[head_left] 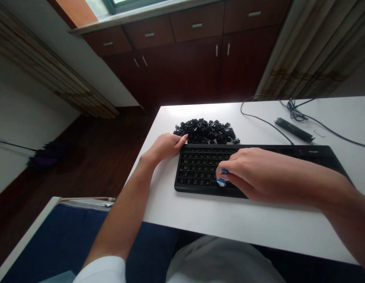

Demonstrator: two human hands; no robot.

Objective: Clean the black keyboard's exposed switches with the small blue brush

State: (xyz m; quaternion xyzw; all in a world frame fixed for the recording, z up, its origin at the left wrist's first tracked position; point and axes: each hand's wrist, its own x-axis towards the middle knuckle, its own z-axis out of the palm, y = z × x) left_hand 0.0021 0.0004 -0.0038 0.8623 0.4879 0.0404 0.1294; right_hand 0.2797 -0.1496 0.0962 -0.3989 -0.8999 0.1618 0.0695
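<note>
A black keyboard (212, 190) with its keycaps off lies on the white table, its rows of key sockets bare. My right hand (244, 173) is closed over the middle of it, pinching a small blue and white item (221, 182), perhaps a cloth or wipe, against the lower rows. At the keyboard's upper left corner rests my left hand (170, 144), its thumb at the edge; the other fingers are mostly hidden, so their grip is unclear. Behind the keyboard is a heap of loose black keycaps (204, 130).
On the white table (182, 220), a long black bar (294, 129), a thin bent metal piece (319, 134) and a coiled black cable (296, 112) lie at the back right. A blue bed (58, 243) is at the lower left. Red-brown cabinets (182, 67) stand beyond.
</note>
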